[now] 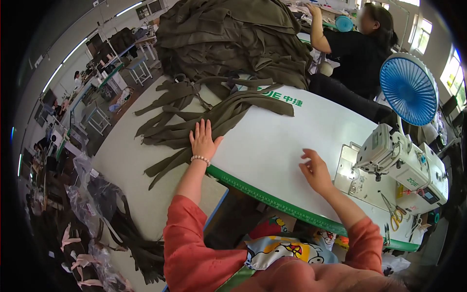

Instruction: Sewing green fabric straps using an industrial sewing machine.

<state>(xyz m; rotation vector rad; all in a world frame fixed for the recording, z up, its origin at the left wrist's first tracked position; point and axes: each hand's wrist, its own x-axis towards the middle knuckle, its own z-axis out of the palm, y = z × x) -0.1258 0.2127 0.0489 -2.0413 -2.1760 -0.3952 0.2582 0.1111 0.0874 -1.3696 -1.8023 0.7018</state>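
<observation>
My left hand [204,143], a beaded bracelet at its wrist, lies flat with fingers stretched out at the edge of some dark olive fabric strips [233,113]. These strips spread loosely across the white sewing table [272,141]. Over the bare tabletop, left of the sewing machine [389,155], is my right hand [316,171]; its fingers are loosely bent and apart, with nothing seen in them. A big heap of olive fabric [233,39] rises behind the strips.
Scissors with orange handles [396,219] lie by the machine at the right. A blue fan [408,90] stands behind it. Another person [357,53] is at the far right. Plastic-wrapped dark strips [112,209] hang at the left. A green ruled edge [272,202] borders the table's front.
</observation>
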